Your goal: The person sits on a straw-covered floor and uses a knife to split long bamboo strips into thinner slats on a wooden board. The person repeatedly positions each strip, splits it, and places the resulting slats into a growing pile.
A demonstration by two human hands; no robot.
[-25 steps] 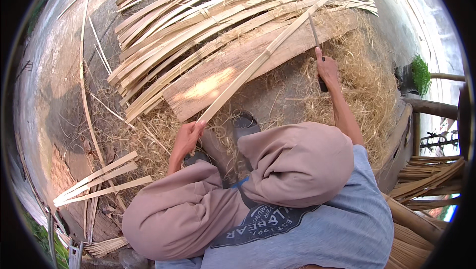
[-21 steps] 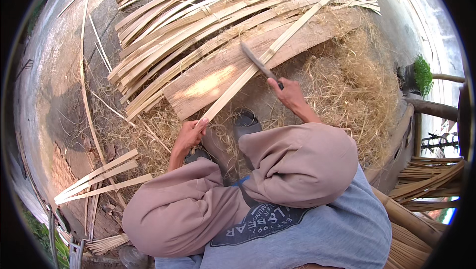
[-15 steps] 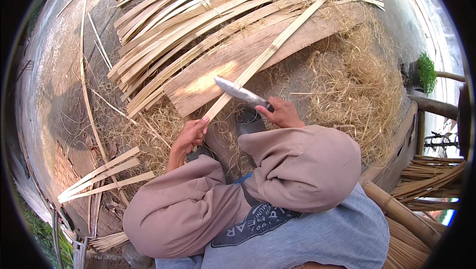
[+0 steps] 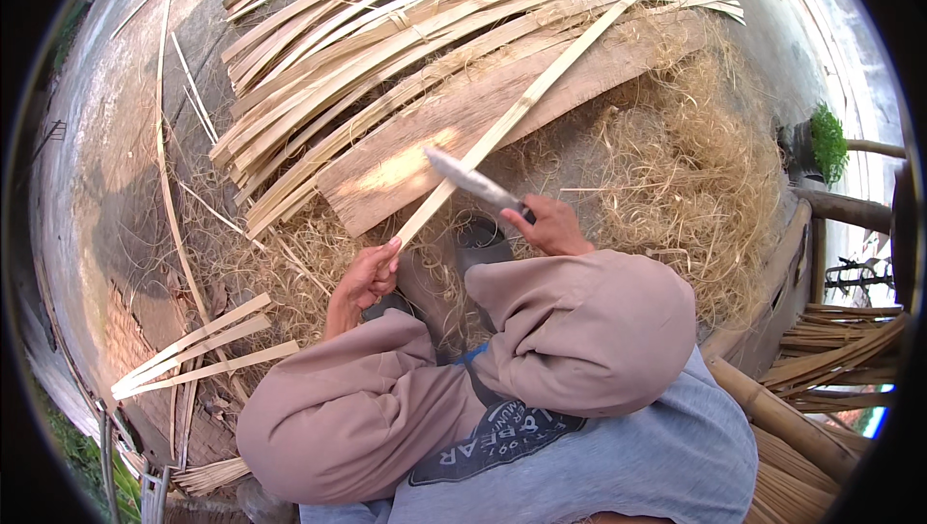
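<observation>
My left hand [image 4: 367,278] pinches the near end of a long pale bamboo strip [image 4: 526,104], which slants away to the far right over a wooden board [image 4: 406,167]. In my right hand [image 4: 555,226] is the dark handle of a knife [image 4: 473,181]. Its broad grey blade points to the far left and lies across the strip, a short way beyond my left hand. Whether the edge touches the strip I cannot tell. The strip's far end runs out over a pile of similar bamboo strips [image 4: 386,36].
Curly shavings [image 4: 690,176] cover the ground at right and around my sandals [image 4: 480,244]. Three short strips [image 4: 208,345] fan out at the left. A potted green plant [image 4: 828,142], a bamboo pole [image 4: 782,418] and bundled strips [image 4: 835,355] stand along the right side.
The knife and my right hand have shifted slightly, with the blade tip a little farther right. My left hand has moved slightly nearer with its fingers curled, still gripping the strip.
</observation>
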